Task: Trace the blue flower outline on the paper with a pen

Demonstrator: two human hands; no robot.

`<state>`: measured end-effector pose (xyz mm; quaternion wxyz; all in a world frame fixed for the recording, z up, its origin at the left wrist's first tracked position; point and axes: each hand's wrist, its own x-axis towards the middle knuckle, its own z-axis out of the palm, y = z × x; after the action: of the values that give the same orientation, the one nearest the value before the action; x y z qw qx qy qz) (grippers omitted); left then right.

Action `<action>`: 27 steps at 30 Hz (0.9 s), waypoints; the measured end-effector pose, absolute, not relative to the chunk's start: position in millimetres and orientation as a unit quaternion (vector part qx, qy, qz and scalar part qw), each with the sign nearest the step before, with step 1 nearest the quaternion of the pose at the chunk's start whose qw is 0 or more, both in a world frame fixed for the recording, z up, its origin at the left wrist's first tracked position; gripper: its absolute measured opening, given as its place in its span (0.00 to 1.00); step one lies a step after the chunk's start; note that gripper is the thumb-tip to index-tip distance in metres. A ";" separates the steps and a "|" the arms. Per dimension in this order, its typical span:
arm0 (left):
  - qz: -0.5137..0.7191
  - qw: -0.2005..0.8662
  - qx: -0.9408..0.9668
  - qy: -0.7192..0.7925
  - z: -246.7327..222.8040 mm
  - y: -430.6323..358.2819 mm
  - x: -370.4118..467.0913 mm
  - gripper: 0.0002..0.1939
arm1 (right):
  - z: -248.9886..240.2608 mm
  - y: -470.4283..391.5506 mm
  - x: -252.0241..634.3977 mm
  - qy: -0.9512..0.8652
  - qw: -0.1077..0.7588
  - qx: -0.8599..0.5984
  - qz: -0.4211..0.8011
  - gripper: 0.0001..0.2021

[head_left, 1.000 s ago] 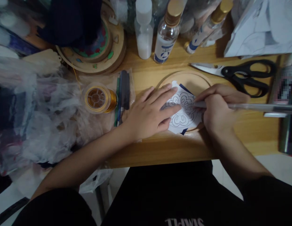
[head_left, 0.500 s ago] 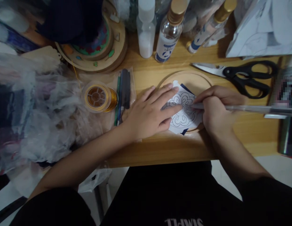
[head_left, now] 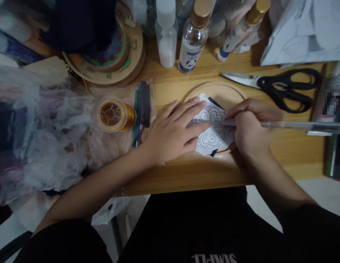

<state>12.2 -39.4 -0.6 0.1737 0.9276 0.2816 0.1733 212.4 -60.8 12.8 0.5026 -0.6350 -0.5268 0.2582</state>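
Note:
A white paper with a printed flower pattern (head_left: 209, 140) lies on a round wooden disc (head_left: 230, 91), with dark blue edges of a sheet (head_left: 216, 102) showing from beneath it. My left hand (head_left: 176, 129) rests flat on the paper's left side, fingers spread, the index fingertip near the flower's centre. My right hand (head_left: 250, 128) is closed around a pen (head_left: 282, 125), whose tip meets the right part of the pattern. The pen's long barrel points to the right.
Black-handled scissors (head_left: 274, 86) lie beyond my right hand. Bottles (head_left: 190, 51) stand at the back. A spool of golden thread (head_left: 113, 115), pens (head_left: 142, 106) and crumpled plastic bags (head_left: 57, 146) are on the left. A dark green cylinder (head_left: 334, 157) stands at the right edge.
The whole view has shifted slightly, so things sit a little further left. Both hands keep nearly the same pose, and the pen tip stays at the right of the pattern.

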 end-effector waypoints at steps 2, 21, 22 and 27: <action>0.174 0.173 0.928 0.280 -0.8 -39.4 12.1 0.18 | 13.0 -60.6 213.0 -0.534 0.497 -0.629 0.266 0.12; 0.176 0.182 0.927 0.276 -0.5 -39.0 10.9 0.19 | 9.9 -62.6 212.7 -0.519 0.505 -0.642 0.250 0.12; 0.177 0.180 0.927 0.277 -0.5 -39.1 11.0 0.19 | 9.1 -62.7 212.8 -0.511 0.515 -0.644 0.243 0.12; 0.186 0.168 0.928 0.278 -0.3 -39.3 11.6 0.18 | 11.1 -62.3 212.4 -0.513 0.508 -0.645 0.252 0.12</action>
<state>11.6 -39.3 -0.3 0.1677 0.9276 0.2776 0.1855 212.4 -62.3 11.1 0.5081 -0.6448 -0.5125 0.2518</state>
